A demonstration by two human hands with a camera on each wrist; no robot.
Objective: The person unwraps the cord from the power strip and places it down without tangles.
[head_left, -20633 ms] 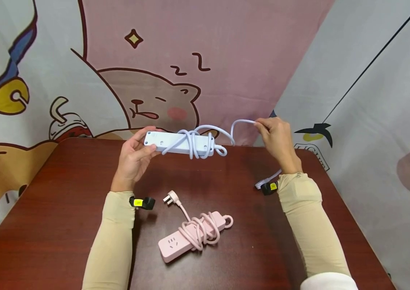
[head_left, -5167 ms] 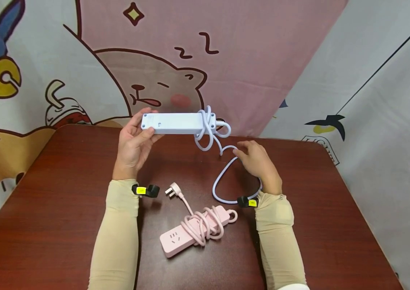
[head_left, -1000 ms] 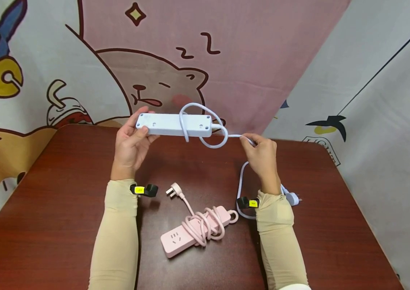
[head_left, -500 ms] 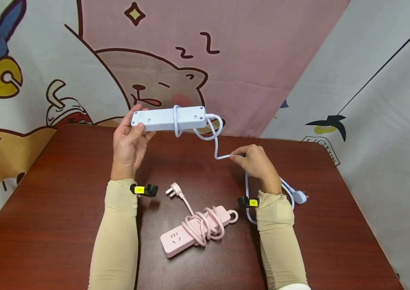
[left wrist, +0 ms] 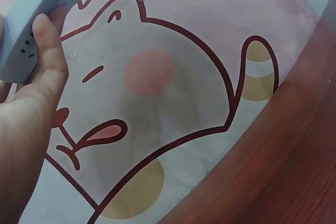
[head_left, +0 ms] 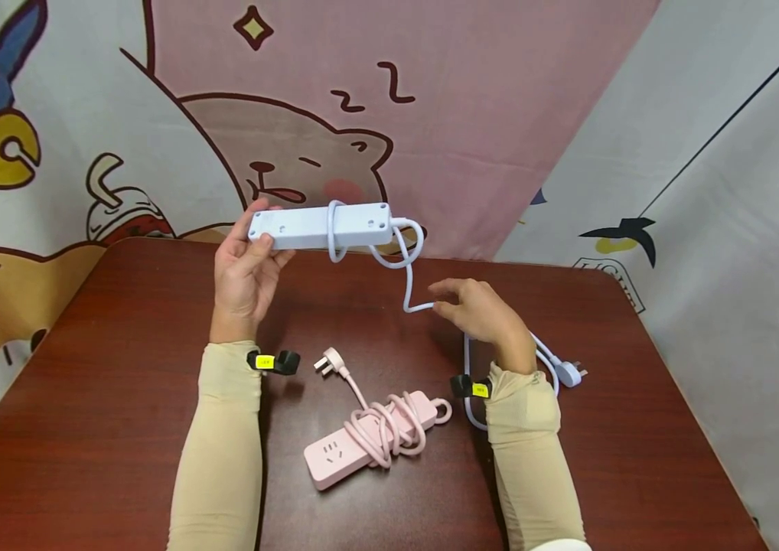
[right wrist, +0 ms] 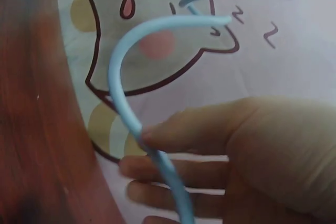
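Note:
My left hand (head_left: pixel 246 275) grips one end of a pale blue power strip (head_left: pixel 307 228), held raised above the table with its screwed underside facing the head camera. One turn of its power cord (head_left: pixel 333 229) passes round the strip, and another loop hangs at the right end. From there the cord drops to my right hand (head_left: pixel 482 312), which holds it loosely between thumb and fingers. In the right wrist view, the thumb touches the cord (right wrist: pixel 116 72) and the other fingers lie behind it. The blue plug (head_left: pixel 570 373) lies on the table beyond the right wrist.
A pink power strip (head_left: pixel 334 459) lies on the brown table (head_left: pixel 121 428) between the forearms, its cord wound round it and its plug (head_left: pixel 330 362) pointing left. Part of the blue cord lies under the right wrist. A printed curtain (head_left: pixel 472 115) hangs behind the table.
Over the longer span, several turns of blue cord came off the strip, leaving one. Within the last second the strip rose slightly left; my right hand moved down-left along with the cord, its fingers loosening.

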